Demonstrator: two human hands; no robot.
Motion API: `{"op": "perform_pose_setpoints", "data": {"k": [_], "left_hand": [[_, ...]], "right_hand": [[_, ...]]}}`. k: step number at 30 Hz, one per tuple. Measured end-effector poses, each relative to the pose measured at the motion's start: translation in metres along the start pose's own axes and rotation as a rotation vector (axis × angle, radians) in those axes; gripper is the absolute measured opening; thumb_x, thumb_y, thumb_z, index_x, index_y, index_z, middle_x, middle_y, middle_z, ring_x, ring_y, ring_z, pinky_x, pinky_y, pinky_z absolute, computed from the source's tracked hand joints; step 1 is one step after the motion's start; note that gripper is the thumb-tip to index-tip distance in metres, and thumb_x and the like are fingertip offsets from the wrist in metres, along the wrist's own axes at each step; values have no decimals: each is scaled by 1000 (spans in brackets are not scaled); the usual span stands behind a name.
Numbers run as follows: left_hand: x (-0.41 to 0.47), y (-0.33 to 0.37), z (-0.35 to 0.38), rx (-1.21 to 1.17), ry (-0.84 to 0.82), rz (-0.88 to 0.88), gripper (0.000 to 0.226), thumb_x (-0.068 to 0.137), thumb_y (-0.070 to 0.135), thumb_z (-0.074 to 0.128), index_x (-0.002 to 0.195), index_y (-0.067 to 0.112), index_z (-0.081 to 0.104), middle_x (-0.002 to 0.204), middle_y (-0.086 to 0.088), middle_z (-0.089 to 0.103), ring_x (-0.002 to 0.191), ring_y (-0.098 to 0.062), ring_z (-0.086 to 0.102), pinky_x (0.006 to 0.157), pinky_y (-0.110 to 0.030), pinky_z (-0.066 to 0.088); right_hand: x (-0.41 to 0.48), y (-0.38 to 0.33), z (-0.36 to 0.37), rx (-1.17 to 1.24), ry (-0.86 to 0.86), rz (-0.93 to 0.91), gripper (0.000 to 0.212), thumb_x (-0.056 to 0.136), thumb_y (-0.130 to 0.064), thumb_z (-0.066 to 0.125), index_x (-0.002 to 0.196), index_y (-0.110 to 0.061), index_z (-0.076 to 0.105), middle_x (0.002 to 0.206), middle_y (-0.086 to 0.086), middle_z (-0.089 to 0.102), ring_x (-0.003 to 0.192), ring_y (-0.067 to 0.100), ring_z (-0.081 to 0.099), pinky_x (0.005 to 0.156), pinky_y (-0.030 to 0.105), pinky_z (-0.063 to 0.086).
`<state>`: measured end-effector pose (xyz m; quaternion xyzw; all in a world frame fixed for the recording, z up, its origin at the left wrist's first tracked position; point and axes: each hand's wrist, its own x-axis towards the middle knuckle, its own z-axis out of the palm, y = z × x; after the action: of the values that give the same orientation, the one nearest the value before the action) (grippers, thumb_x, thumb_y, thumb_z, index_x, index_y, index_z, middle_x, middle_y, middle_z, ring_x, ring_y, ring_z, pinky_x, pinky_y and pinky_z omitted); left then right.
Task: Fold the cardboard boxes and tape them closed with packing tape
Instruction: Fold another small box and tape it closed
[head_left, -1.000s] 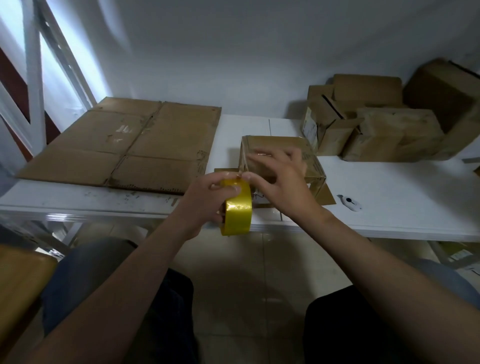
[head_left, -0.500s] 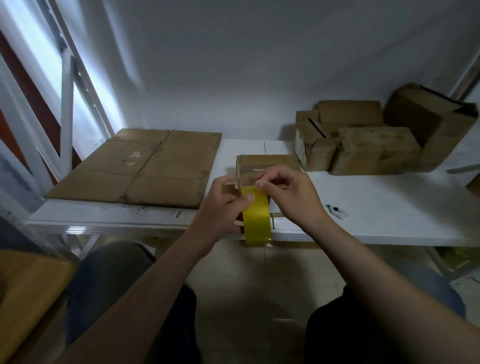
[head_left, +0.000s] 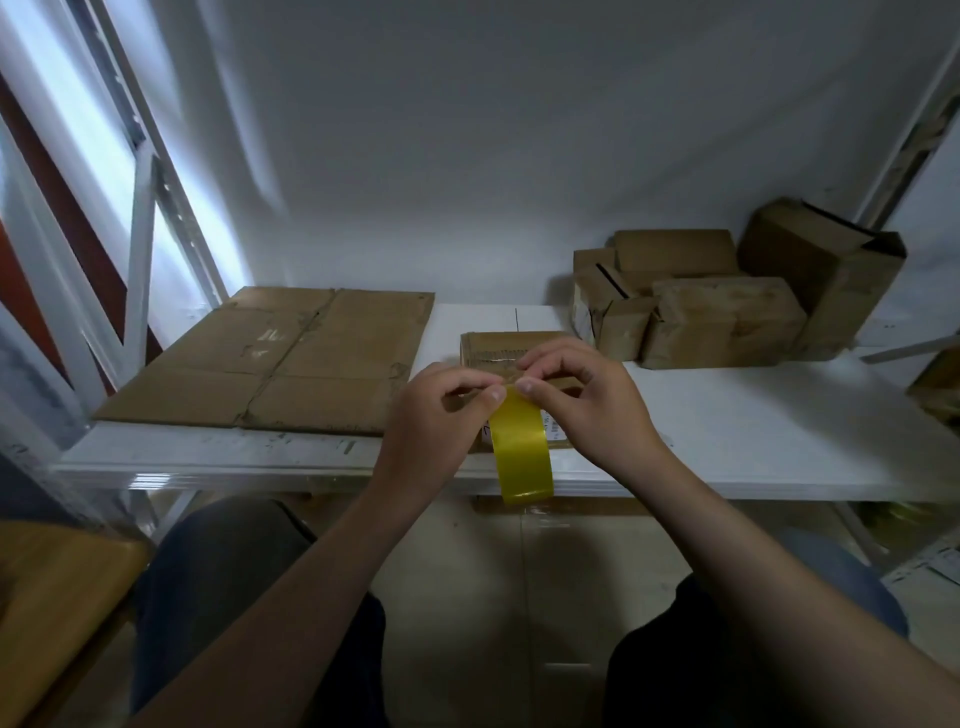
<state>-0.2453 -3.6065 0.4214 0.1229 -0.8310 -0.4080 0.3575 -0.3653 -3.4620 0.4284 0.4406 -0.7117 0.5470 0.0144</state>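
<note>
One tape roll (head_left: 521, 452), one flat sheet (head_left: 291, 364) — about six boxes (head_left: 722, 322)

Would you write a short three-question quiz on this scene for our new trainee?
1. Which hands grip the yellow packing tape roll?
2. True or false: the flattened brown cardboard sheet lies right of the small brown cardboard box.
3. The pile of assembled brown cardboard boxes sits: A, far right on the white table; B, on the floor; C, on the person's lap.
Key: 1, both, the left hand and the right hand; 2, false, it lies left; 3, A.
</note>
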Motion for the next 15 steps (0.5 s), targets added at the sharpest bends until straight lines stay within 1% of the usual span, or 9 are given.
{"op": "perform_pose_setpoints", "data": {"k": [2, 4, 8, 9, 11, 13, 14, 15], "left_hand": [[-1, 3, 1, 4, 16, 22, 7, 90, 20, 75, 94, 18, 80, 93, 10, 71, 93, -4, 64, 77, -16, 49], [-1, 4, 2, 11, 40, 50, 5, 90, 18, 75, 92, 17, 80, 93, 9, 69, 92, -5, 64, 74, -14, 49], [-1, 3, 8, 33, 66, 103, 6, 92, 18, 72, 93, 15, 78, 95, 11, 66, 90, -7, 65, 73, -26, 56], [0, 3, 9, 30, 68, 97, 7, 93, 18, 71, 93, 15, 77, 95, 11, 65, 90, -7, 65, 73, -27, 56], [0, 4, 11, 9, 69, 66, 6, 93, 18, 71, 91, 15, 76, 95, 11, 65, 92, -5, 64, 73, -20, 53], [-1, 5, 11, -1, 78, 39, 7, 94, 16, 70, 89, 19, 74, 94, 14, 64, 93, 0, 61, 72, -9, 46], [-2, 5, 10, 0, 81, 30, 9, 94, 15, 70, 88, 21, 72, 93, 15, 63, 93, 2, 60, 72, -6, 44], [-4, 5, 9, 2, 83, 27, 11, 94, 14, 69, 87, 23, 71, 92, 15, 62, 92, 5, 59, 73, -4, 43]], "right_hand": [[-2, -1, 0, -3, -2, -8, 5, 89, -16, 75, 84, -16, 74, 104, -7, 68, 101, 9, 64, 83, 23, 52], [-2, -1, 0, 4, 6, -2, 6, 90, -17, 74, 85, -18, 74, 105, -7, 68, 101, 10, 64, 82, 26, 54], [-1, -3, 2, 12, 40, 52, 10, 92, -20, 71, 84, -25, 72, 102, -5, 67, 93, 7, 64, 76, 21, 53], [-1, -4, 4, -1, 60, 57, 9, 93, -20, 71, 85, -26, 72, 101, -6, 66, 92, 6, 64, 76, 21, 52], [-3, -6, 9, -32, 113, 46, 6, 92, -21, 72, 96, -25, 72, 102, -8, 65, 89, 5, 63, 75, 21, 51], [-5, -10, 13, -10, 158, 101, 36, 88, -25, 77, 120, -30, 61, 107, -13, 64, 81, 3, 62, 70, 18, 51], [-5, -11, 13, -6, 175, 133, 48, 86, -27, 79, 127, -32, 55, 110, -14, 62, 77, 2, 61, 69, 17, 51], [-5, -11, 13, -22, 188, 128, 47, 85, -28, 80, 124, -31, 56, 110, -14, 61, 77, 3, 61, 67, 17, 51]]}}
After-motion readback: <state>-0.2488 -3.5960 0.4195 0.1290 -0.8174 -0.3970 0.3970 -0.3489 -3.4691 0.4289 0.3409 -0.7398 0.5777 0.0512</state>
